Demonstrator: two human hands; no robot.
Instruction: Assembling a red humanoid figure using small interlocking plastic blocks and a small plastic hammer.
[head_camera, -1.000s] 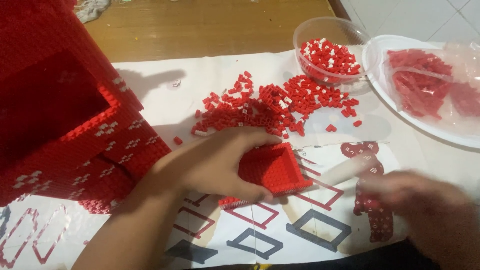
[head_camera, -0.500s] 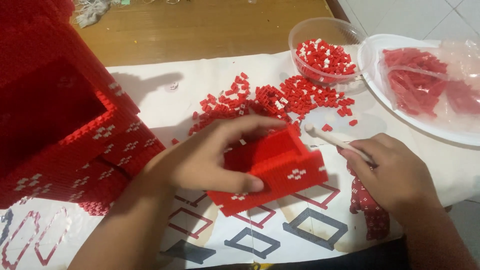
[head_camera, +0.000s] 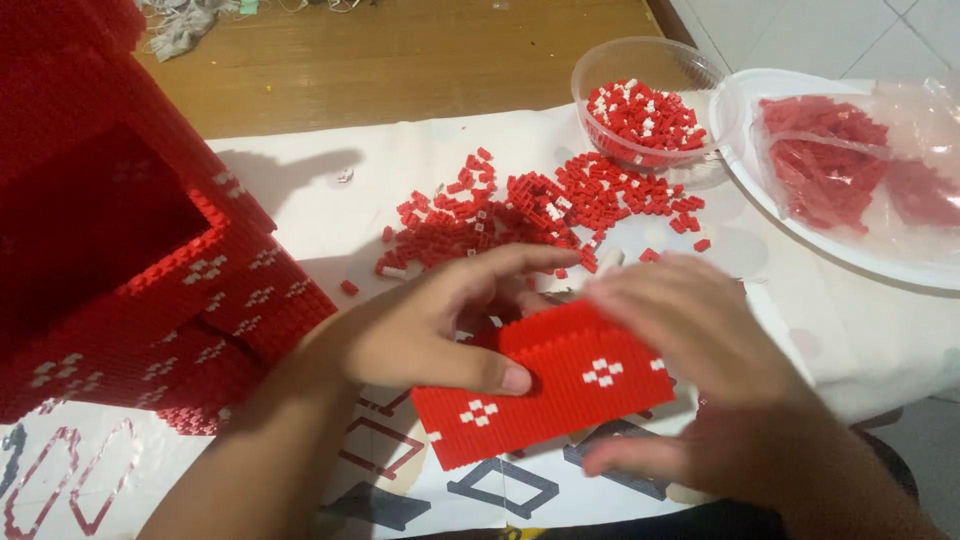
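So the thing in hand is a red brick panel (head_camera: 545, 390), a flat wall section made of tiny building bricks with a few small white diamond patterns, held tilted just above the printed sheet (head_camera: 330, 200) at the near edge of the tabletop (head_camera: 400, 60). The left hand (head_camera: 430, 330) has it gripped, thumb pressed flat on the front face and fingers (head_camera: 500, 265) curled over the top edge behind it. The right hand (head_camera: 700, 370) is blurry, laid over the panel's right end with fingers mostly spread; I honestly can't tell if it's pinching the panel or just resting on it. Looks to me like the panel is being built up or pressed together, and whatever comes after probably needs a steady grip so the rows don't pop apart. Just behind the hands is a loose pile of red bricks (head_camera: 530, 205), and beyond that a clear round bowl (head_camera: 640, 70) with more red and white ones. To the right, a white plate (head_camera: 760, 190) carries a clear plastic bag (head_camera: 850, 170) of red pieces. On the left sits a big red brick structure (head_camera: 130, 270) with the same white patterns. No readable labels worth noting, only red and dark outlined shapes printed on the sheet.
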